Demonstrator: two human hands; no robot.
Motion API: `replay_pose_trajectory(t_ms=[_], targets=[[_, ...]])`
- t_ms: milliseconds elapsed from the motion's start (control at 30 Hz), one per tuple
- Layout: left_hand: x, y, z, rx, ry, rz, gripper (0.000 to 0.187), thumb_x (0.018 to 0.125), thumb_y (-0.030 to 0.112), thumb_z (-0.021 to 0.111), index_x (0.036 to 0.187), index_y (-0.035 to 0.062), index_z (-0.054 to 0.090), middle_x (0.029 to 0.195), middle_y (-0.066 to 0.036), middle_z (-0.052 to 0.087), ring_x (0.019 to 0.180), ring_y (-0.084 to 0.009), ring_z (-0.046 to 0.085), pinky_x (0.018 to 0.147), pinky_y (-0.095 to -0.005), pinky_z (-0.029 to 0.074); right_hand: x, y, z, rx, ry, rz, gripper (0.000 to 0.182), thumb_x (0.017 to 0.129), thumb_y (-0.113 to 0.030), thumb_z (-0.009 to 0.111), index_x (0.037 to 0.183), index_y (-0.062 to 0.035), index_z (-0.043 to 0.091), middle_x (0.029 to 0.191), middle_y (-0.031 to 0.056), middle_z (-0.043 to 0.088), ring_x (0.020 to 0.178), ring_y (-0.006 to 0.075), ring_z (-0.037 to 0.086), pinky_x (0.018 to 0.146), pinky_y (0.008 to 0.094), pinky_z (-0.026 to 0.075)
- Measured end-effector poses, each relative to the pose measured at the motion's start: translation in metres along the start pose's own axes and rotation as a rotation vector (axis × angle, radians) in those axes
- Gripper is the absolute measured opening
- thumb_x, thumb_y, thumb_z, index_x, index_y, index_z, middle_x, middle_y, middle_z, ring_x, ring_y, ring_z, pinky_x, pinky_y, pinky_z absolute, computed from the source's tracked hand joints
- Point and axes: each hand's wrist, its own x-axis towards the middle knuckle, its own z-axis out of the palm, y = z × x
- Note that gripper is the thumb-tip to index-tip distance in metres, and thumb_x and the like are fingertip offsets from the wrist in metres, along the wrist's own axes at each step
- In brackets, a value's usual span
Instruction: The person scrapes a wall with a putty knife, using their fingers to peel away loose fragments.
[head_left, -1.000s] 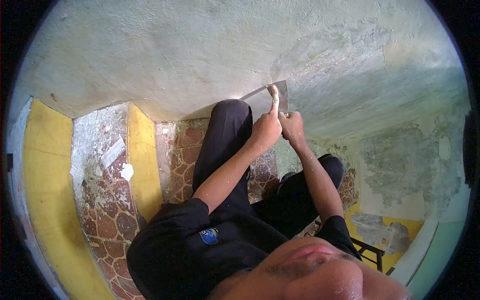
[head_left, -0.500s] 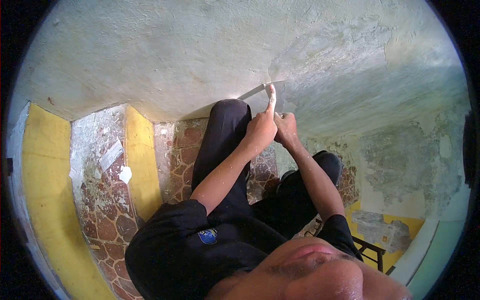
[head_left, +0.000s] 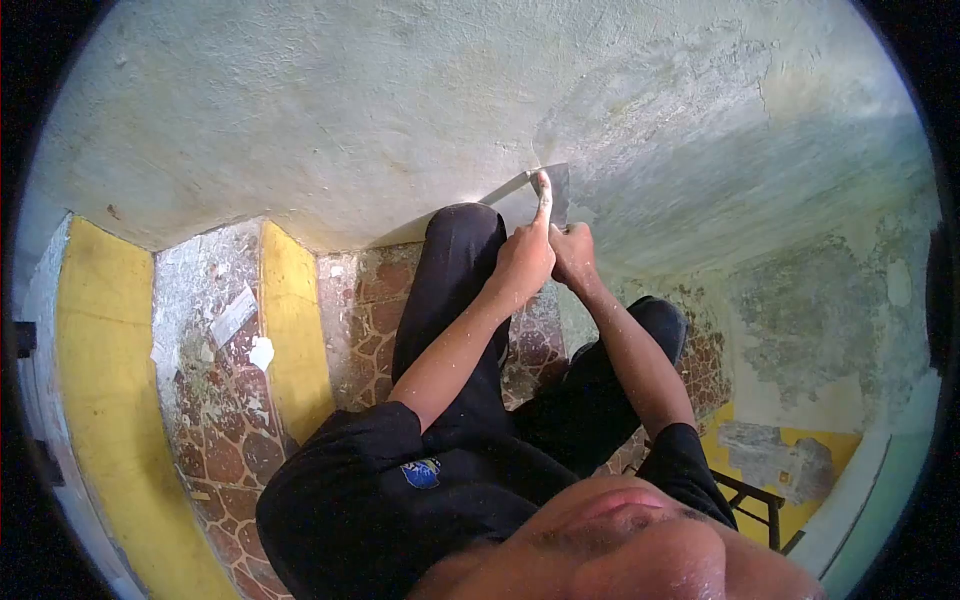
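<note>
A scraper with a flat grey blade [head_left: 558, 190] lies against the rough grey-green wall [head_left: 400, 110]. My left hand [head_left: 525, 262] is closed on the scraper, its index finger stretched along the blade and whitish at the tip. Right beside it, my right hand [head_left: 572, 255] is closed on the same tool's lower part. The handle is mostly hidden by my hands. Above and right of the blade, the wall shows a rougher scraped patch [head_left: 660, 100].
Steps with yellow edges [head_left: 100, 330] and brown stone-pattern tiles [head_left: 215, 440] are at the left, with white flakes [head_left: 261, 353] on them. My bent knees are below the wall. A dark metal frame [head_left: 750, 490] stands at lower right.
The view has shifted slightly, so the steps sit a little further right and lower. The blade shows more of its face beside my finger; both hands keep their hold.
</note>
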Motion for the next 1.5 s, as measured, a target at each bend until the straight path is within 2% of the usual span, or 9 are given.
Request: replay_pose_trajectory(t_ms=[167, 233, 467, 533, 633, 1033, 1133, 1433, 1500], targets=[[0.0, -0.002, -0.007, 0.064, -0.021, -0.002, 0.093, 0.089, -0.001, 0.053, 0.163, 0.0186, 0.001, 0.088, -0.03, 0.069, 0.085, -0.0465, 0.069, 0.077, -0.0537, 0.055, -0.003, -0.002, 0.008, 0.179, -0.065, 0.123, 0.041, 0.09, -0.026, 0.064, 0.065, 0.0065, 0.055, 0.056, 0.0103, 0.057, 0.044, 0.0203, 0.056, 0.04, 0.0396, 0.041], [-0.001, -0.004, -0.012, 0.067, -0.023, 0.003, 0.092, 0.089, -0.001, 0.052, 0.163, 0.0182, 0.002, 0.087, -0.03, 0.069, 0.085, -0.0464, 0.069, 0.077, -0.0538, 0.055, 0.0, 0.001, 0.011, 0.326, -0.208, 0.225, 0.053, 0.089, -0.031, 0.07, 0.094, 0.0196, 0.055, 0.086, 0.0202, 0.069, 0.07, 0.0231, 0.069, 0.055, 0.0385, 0.054], [0.003, -0.007, -0.012, 0.083, -0.042, 0.015, 0.092, 0.088, -0.002, 0.053, 0.163, 0.0176, 0.003, 0.087, -0.031, 0.069, 0.087, -0.0472, 0.068, 0.078, -0.055, 0.055, -0.006, -0.009, 0.013, 0.183, -0.107, 0.202, 0.052, 0.087, -0.032, 0.07, 0.089, 0.0184, 0.057, 0.083, 0.0214, 0.069, 0.07, 0.022, 0.069, 0.056, 0.0397, 0.054], [0.005, -0.005, -0.007, 0.069, -0.029, 0.029, 0.096, 0.087, -0.004, 0.054, 0.163, 0.0173, 0.0, 0.088, -0.031, 0.069, 0.087, -0.0473, 0.068, 0.078, -0.0547, 0.055, -0.001, -0.007, 0.008, 0.063, 0.007, 0.018, 0.041, 0.089, -0.024, 0.065, 0.065, 0.0083, 0.057, 0.056, 0.0127, 0.058, 0.047, 0.0213, 0.059, 0.041, 0.0418, 0.043], [0.005, -0.006, -0.002, 0.03, 0.003, 0.048, 0.097, 0.091, -0.006, 0.049, 0.162, 0.0247, -0.011, 0.081, -0.034, 0.066, 0.079, -0.0487, 0.067, 0.072, -0.0553, 0.053, 0.002, -0.008, 0.002, -0.05, 0.024, 0.001, 0.042, 0.089, -0.023, 0.065, 0.062, 0.0079, 0.056, 0.053, 0.0124, 0.056, 0.046, 0.0214, 0.06, 0.042, 0.0423, 0.043], [0.004, -0.012, -0.016, 0.04, 0.039, 0.073, 0.098, 0.089, -0.01, 0.048, 0.163, 0.0278, -0.004, 0.088, -0.034, 0.067, 0.085, -0.0483, 0.067, 0.075, -0.0554, 0.052, 0.003, -0.007, 0.023, 0.273, -0.157, 0.155, 0.058, 0.088, -0.035, 0.068, 0.09, 0.0213, 0.057, 0.083, 0.0228, 0.07, 0.073, 0.0247, 0.07, 0.059, 0.0411, 0.054], [0.002, -0.009, -0.018, 0.026, 0.055, 0.088, 0.098, 0.089, -0.009, 0.048, 0.163, 0.0277, -0.004, 0.084, -0.034, 0.066, 0.083, -0.0493, 0.067, 0.074, -0.0561, 0.051, 0.003, -0.006, 0.026, 0.258, -0.087, 0.117, 0.047, 0.088, -0.029, 0.066, 0.074, 0.0147, 0.059, 0.066, 0.0175, 0.064, 0.055, 0.0214, 0.064, 0.047, 0.0398, 0.048], [0.006, -0.002, -0.008, -0.056, 0.023, 0.049, 0.096, 0.092, -0.004, 0.051, 0.163, 0.0234, -0.009, 0.083, -0.031, 0.068, 0.081, -0.0472, 0.068, 0.074, -0.0533, 0.055, 0.014, -0.011, -0.002, -0.196, 0.086, -0.014, 0.037, 0.084, -0.023, 0.064, 0.08, 0.014, 0.066, 0.072, 0.033, 0.066, 0.076, 0.043, 0.072, 0.068, 0.0486, 0.054], [0.007, -0.001, -0.008, -0.055, 0.023, 0.057, 0.096, 0.093, -0.003, 0.051, 0.162, 0.0233, -0.01, 0.082, -0.031, 0.067, 0.08, -0.0474, 0.068, 0.073, -0.0535, 0.055, 0.018, -0.008, -0.007, -0.228, 0.099, -0.064, 0.038, 0.084, -0.024, 0.064, 0.077, 0.0133, 0.065, 0.068, 0.0289, 0.065, 0.066, 0.0375, 0.07, 0.063, 0.0465, 0.054]])
